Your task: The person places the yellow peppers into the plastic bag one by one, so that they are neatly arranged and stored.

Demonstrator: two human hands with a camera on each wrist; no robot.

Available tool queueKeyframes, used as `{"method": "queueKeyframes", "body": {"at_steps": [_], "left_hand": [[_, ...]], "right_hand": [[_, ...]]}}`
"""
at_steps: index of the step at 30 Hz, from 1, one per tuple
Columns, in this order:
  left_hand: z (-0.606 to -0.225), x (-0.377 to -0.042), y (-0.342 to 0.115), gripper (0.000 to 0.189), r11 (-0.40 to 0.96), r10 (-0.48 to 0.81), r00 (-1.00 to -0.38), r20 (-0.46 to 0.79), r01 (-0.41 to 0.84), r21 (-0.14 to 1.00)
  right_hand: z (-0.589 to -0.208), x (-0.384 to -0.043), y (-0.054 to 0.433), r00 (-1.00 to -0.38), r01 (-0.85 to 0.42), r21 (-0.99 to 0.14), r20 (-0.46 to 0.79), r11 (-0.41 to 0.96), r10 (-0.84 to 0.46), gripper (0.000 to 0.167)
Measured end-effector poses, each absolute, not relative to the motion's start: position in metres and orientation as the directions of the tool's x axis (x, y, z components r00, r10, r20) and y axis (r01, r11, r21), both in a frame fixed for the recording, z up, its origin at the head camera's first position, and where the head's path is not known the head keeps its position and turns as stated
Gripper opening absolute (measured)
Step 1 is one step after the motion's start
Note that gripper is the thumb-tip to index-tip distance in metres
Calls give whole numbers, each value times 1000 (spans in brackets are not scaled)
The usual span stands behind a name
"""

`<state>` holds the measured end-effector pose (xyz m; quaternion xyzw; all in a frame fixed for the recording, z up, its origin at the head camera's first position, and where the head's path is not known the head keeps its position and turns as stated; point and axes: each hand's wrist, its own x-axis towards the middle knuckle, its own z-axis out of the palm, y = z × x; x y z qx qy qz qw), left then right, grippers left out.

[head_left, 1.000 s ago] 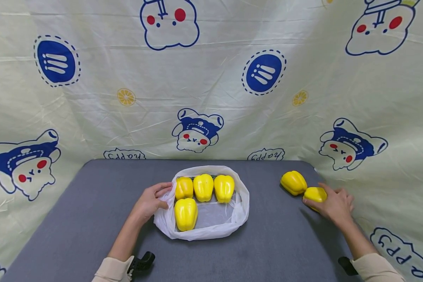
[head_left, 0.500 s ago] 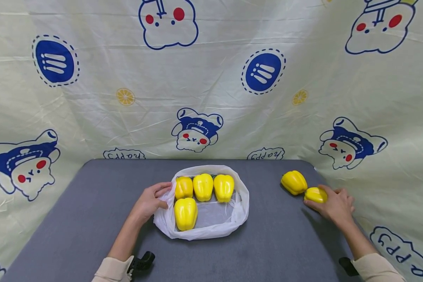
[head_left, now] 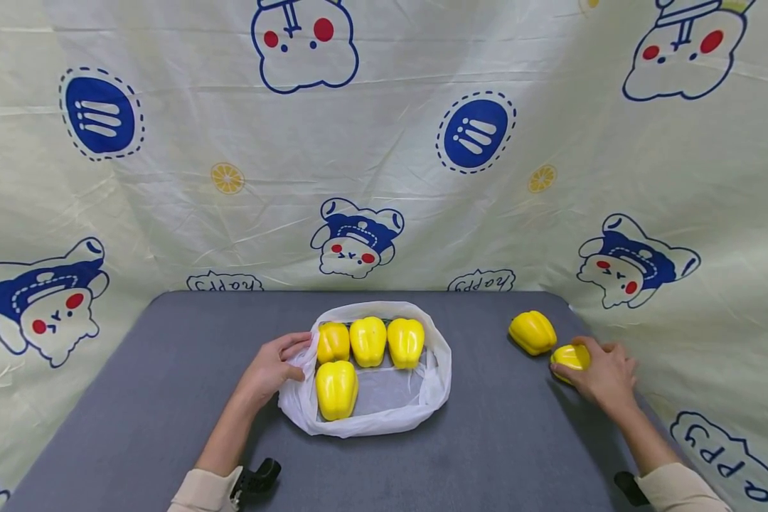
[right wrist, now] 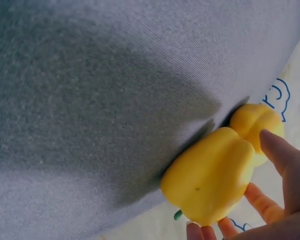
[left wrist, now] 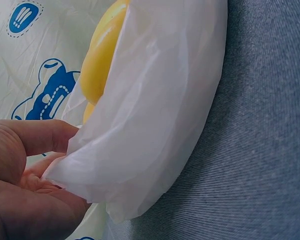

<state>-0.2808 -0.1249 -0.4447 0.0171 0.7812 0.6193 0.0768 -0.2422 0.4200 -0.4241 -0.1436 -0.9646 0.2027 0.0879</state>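
Head view: left hand [head_left: 272, 366] pinches the left rim of the white plastic bag [head_left: 384, 424], thumb opposing fingers, likely steadying it around four yellow bell peppers [head_left: 368, 341]. Well right of the bag, right hand [head_left: 608, 377] grips the nearer bell pepper [head_left: 572, 357] between fingers and thumb, beside the farther bell pepper [head_left: 532, 333]; lift unclear. Forearms [head_left: 230, 430] angle inward.

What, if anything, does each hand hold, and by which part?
The left hand holds the white bag by its left side; the right hand grips the nearer loose yellow pepper around its sides.
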Motion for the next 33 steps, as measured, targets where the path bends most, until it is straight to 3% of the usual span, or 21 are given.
{"method": "queueKeyframes", "body": {"at_steps": [14,27,33], "left_hand": [[-444,-280,-125,72,233,119,-989,-83,-53,971],[-443,-278,-124,72,238,125,-989,-77,-45,970],[-443,-278,-124,72,240,124,-989,-84,-52,969]], "right_hand": [[-430,-243,419,-938,211,-421,167,882,304,57],[-433,-244,421,-924,237,-451,168,861,343,84],[-433,-240,421,-925,224,-464,177,857,337,85]]}}
